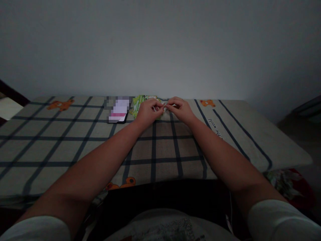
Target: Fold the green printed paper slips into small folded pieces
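Note:
My left hand and my right hand meet over the far side of the table, fingertips almost touching. Both are closed in a pinch on a small whitish thing, too small and too covered by the fingers to name. Green printed packets lie behind and to the left of my left hand, which partly hides them.
Left of the packets lies a phone with a blurred screen. A checked tablecloth with bear prints covers the table, which stands against a grey wall. Below the table's right edge is a red container with crumpled stuff in it.

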Demonstrator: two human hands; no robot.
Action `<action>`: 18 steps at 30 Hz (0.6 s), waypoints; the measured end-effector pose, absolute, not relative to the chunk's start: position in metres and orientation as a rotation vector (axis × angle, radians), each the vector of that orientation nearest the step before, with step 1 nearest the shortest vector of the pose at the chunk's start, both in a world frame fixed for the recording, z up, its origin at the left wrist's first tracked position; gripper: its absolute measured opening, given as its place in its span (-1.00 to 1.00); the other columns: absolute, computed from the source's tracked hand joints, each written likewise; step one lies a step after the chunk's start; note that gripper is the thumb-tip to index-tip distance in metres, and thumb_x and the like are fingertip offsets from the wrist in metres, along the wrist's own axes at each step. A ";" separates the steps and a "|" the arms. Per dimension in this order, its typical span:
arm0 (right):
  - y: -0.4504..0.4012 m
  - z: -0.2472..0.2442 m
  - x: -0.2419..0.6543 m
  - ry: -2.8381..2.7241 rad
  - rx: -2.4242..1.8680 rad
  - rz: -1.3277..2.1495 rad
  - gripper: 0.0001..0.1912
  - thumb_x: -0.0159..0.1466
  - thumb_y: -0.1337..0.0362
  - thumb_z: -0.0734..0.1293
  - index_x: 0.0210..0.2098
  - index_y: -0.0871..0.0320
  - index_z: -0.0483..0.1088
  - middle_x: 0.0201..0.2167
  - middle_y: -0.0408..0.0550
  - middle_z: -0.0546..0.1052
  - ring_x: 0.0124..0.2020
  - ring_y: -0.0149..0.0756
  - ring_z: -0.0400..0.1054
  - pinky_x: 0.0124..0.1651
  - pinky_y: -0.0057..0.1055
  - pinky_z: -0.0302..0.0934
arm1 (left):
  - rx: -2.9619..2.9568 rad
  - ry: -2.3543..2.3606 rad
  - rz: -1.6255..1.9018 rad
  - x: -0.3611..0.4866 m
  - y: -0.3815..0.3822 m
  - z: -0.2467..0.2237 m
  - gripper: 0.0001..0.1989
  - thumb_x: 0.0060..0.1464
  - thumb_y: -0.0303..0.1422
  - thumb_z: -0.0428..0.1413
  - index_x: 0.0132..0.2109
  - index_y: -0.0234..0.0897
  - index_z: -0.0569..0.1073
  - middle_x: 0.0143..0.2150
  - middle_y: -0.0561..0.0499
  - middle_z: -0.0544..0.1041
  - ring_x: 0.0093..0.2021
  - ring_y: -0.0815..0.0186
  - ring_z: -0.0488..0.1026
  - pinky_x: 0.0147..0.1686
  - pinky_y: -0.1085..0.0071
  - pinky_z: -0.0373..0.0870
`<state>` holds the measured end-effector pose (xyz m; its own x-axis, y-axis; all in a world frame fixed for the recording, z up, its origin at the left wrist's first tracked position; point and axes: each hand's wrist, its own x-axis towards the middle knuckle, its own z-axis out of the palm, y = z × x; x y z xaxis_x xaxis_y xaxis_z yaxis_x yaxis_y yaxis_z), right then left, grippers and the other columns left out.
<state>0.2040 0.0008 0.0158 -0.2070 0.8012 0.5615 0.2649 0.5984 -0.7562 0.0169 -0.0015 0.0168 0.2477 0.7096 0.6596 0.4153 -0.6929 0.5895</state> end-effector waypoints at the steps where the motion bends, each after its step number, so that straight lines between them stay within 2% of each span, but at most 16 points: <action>1: 0.001 0.016 0.204 -1.768 -0.875 0.613 -0.80 0.14 0.09 0.45 -0.40 0.09 0.54 -0.32 -0.05 0.55 -0.23 -0.27 0.39 -0.13 -0.30 0.28 | 2.260 1.035 1.410 0.016 -0.001 0.017 -0.92 0.03 -0.36 0.21 -0.41 -0.21 0.49 -0.44 0.05 0.44 -0.39 0.30 0.35 -0.30 0.34 0.28; 5: 0.004 0.013 0.206 -1.785 -0.903 0.702 -0.76 0.15 0.13 0.44 -0.25 0.12 0.57 -0.31 -0.05 0.60 -0.31 -0.30 0.41 -0.20 -0.32 0.30 | 2.398 1.010 1.377 0.014 0.001 0.017 -0.93 0.01 -0.43 0.19 -0.41 -0.22 0.45 -0.45 0.07 0.41 -0.39 0.32 0.33 -0.31 0.35 0.26; 12: 0.003 0.016 0.209 -1.867 -0.963 0.590 -0.85 0.17 0.24 0.41 -0.30 0.15 0.60 -0.36 -0.05 0.61 -0.34 -0.32 0.44 -0.21 -0.32 0.33 | 2.592 1.033 1.319 0.013 -0.005 0.022 -0.90 -0.02 -0.52 0.13 -0.42 -0.24 0.40 -0.42 0.07 0.40 -0.36 0.32 0.35 -0.29 0.37 0.26; 18: 0.006 0.015 0.214 -1.891 -0.875 0.593 -0.86 0.22 0.19 0.41 -0.28 0.10 0.58 -0.31 -0.06 0.61 -0.29 -0.29 0.46 -0.15 -0.27 0.36 | 2.482 0.985 1.336 0.012 0.000 0.024 -0.88 0.11 -0.39 0.13 -0.40 -0.24 0.48 -0.43 0.07 0.42 -0.37 0.34 0.35 -0.27 0.36 0.31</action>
